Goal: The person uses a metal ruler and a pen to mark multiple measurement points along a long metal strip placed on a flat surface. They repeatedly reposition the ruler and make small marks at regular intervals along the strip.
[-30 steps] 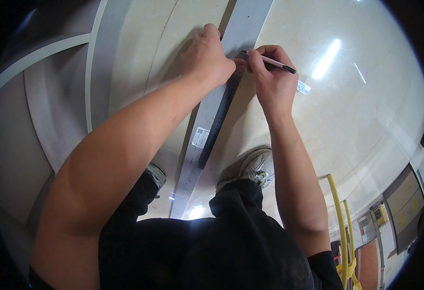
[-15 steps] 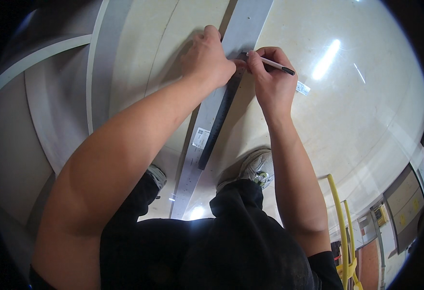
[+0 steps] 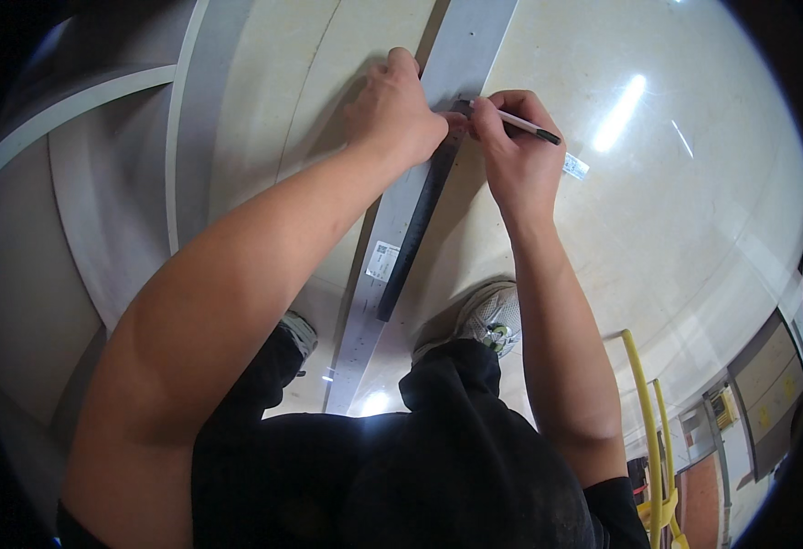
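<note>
A long grey metal beam (image 3: 470, 41) runs away from me between my feet, with a dark ruler (image 3: 421, 229) lying lengthwise along its right side. My left hand (image 3: 394, 110) is closed over the beam, its thumb pressing the ruler's far end and its fingers curled at the beam's left edge. In a writing grip, my right hand (image 3: 531, 165) holds a slim white pen (image 3: 528, 125) with a black end. The pen's tip is at the beam beside my left thumb, partly hidden by my fingers.
A white label (image 3: 381, 260) sticks to the beam. Another small label (image 3: 575, 166) lies on the pale, shiny floor (image 3: 676, 220). Grey panels with raised edges (image 3: 173, 165) stand at left. A yellow tubular frame (image 3: 642, 384) is at lower right. My right shoe (image 3: 488, 320) stands close beside the beam.
Almost nothing differs. Both hands stay in place on the ruler and the pen, with only a very slight shift of the view.
</note>
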`<action>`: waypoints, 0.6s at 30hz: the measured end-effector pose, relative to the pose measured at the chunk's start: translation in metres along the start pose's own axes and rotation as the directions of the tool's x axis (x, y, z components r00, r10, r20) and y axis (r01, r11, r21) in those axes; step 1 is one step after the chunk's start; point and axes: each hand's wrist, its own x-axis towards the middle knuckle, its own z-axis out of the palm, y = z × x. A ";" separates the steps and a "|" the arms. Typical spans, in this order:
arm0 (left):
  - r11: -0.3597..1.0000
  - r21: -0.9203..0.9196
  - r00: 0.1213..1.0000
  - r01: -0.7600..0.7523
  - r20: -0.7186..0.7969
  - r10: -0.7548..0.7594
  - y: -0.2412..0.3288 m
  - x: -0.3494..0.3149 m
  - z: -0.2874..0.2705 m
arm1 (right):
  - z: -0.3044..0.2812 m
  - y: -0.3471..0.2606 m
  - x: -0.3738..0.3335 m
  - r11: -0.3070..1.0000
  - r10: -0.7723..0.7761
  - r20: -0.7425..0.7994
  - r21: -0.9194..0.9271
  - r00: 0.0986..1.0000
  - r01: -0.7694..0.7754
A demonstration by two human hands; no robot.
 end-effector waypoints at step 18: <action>0.977 -0.188 0.980 -0.103 0.148 0.132 -0.063 -0.094 0.008 | 0.008 0.030 -0.109 0.910 0.149 0.250 -0.413 0.957 -0.034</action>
